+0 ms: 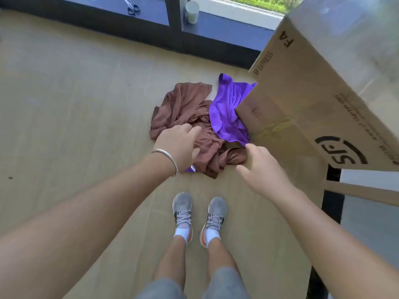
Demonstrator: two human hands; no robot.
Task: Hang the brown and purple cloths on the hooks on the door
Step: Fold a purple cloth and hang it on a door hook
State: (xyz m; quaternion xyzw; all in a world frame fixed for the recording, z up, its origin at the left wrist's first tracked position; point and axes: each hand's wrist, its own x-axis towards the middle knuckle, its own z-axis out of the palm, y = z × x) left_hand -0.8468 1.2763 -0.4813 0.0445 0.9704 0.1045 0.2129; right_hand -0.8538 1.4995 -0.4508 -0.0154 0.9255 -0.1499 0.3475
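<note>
**Hands down at the cloth pile, nothing picked up yet**

Fingers on both hands look loose and spread, grasping nothing as far as I can see. The left hand [178, 145], the one with the bracelet [166, 157], sits over the near-left part of the brown cloth [183, 106]; whether it's actually touching the fabric I can't tell. The right hand [259, 167] hangs just near of the purple cloth [226, 108], close to its near edge, apart from it.

Both cloths lie crumpled on the floor [75, 93], brown on the left, purple on the right and tucked against the corner of the cardboard box [302, 93]. They overlap in the middle, and a scrap of purple pokes out under the brown by the left wrist.

My take: grab one cloth at a time, by an edge or corner, so they peel apart instead of coming up as one tangle.

Neither really points anywhere. The brown heap runs loosely far-to-near, with a twisted tail trailing near-right. The purple one stretches from its far corner toward the near side along the box. No door or hooks in view.
</note>
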